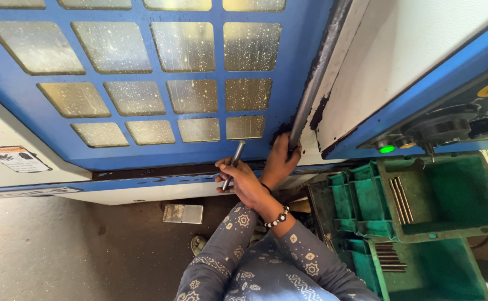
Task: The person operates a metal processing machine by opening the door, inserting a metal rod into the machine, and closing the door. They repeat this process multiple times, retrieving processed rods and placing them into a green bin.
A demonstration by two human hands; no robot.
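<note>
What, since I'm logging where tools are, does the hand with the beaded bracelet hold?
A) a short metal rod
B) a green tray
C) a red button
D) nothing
A: the hand with the beaded bracelet has its fingers closed around a short metal rod, while the other hand grips the door handle bar.

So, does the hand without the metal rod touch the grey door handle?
Touching. The head view shows this hand closed around the lower end of the grey door handle, no gap visible.

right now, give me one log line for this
left hand: grips door handle | right hand: holds rod | arms: crossed | green trays: at right
</note>
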